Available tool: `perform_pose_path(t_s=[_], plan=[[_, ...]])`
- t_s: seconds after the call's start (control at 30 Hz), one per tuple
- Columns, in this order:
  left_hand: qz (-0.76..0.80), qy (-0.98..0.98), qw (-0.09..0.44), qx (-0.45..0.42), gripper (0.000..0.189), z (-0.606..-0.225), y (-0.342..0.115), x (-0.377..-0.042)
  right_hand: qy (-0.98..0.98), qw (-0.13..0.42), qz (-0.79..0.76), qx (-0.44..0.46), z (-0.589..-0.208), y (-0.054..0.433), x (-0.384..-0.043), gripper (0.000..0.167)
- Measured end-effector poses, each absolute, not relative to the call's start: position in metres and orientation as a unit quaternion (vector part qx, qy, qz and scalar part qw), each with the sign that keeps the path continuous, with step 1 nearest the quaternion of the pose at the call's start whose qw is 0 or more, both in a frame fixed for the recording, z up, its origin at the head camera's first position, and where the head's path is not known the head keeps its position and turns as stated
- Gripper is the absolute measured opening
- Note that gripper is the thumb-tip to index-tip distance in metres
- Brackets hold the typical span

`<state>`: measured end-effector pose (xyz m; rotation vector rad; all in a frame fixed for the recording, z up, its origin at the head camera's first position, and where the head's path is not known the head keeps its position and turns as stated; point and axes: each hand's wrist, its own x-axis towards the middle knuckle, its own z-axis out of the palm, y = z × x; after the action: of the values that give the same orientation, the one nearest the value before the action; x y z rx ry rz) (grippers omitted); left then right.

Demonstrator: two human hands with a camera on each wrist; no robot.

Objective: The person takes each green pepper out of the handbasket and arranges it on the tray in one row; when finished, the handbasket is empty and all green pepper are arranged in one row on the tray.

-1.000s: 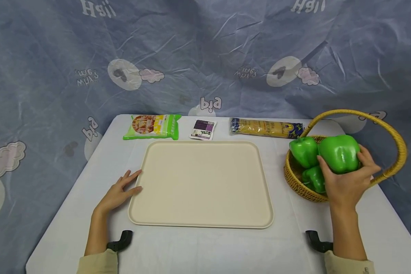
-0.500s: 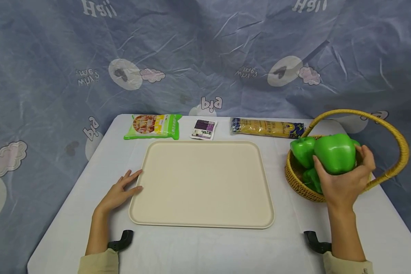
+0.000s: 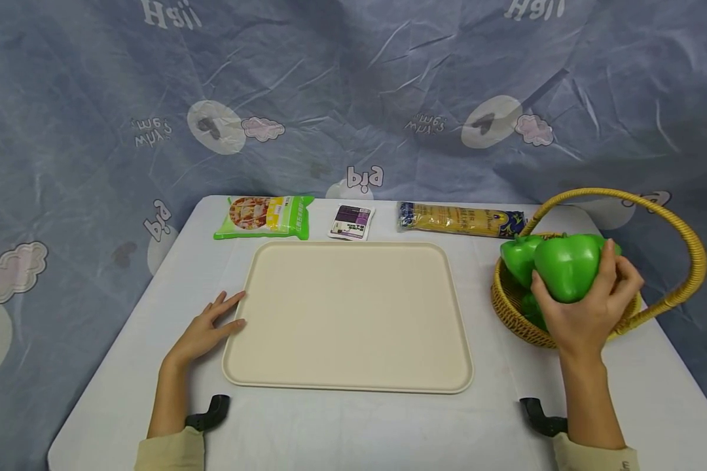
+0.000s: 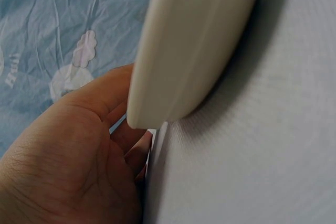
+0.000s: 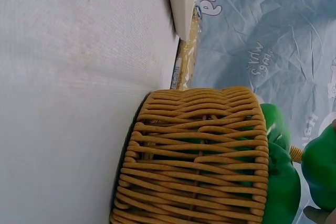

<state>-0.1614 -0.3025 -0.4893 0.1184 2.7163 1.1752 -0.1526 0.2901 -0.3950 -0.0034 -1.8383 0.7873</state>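
My right hand (image 3: 592, 317) grips a large green bell pepper (image 3: 567, 268) above the wicker basket (image 3: 518, 324), thumb on its left side and fingers on its right. In the right wrist view this held pepper (image 5: 321, 163) appears at the right edge, apart from the basket's rim. Other green bell peppers (image 3: 517, 257) lie in the basket, partly hidden by the held one and the hand. My left hand (image 3: 203, 333) touches the left edge of the cream tray (image 3: 347, 314) with fingers extended. In the left wrist view the tray's rim (image 4: 173, 66) covers part of the fingers.
Along the back of the white table lie a green food packet (image 3: 265, 217), a small purple-and-white packet (image 3: 351, 222) and a long yellow-and-blue packet (image 3: 461, 219). The basket's tall handle (image 3: 692, 252) arches up on the right. A blue patterned cloth (image 3: 353, 98) hangs behind.
My right hand has moved slightly left with the bell pepper and turned it, so its stem top now shows. Another pepper behind it has come into view. The left hand stays in place.
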Motion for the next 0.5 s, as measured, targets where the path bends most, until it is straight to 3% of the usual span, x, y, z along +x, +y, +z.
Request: perform_pose_path(t_s=[0.5], plan=[[0.39, 0.915, 0.092, 0.04, 0.067, -0.485, -0.302, -0.161, -0.771, 0.539, 0.339, 0.003, -0.393, 0.279, -0.153, 0.077]])
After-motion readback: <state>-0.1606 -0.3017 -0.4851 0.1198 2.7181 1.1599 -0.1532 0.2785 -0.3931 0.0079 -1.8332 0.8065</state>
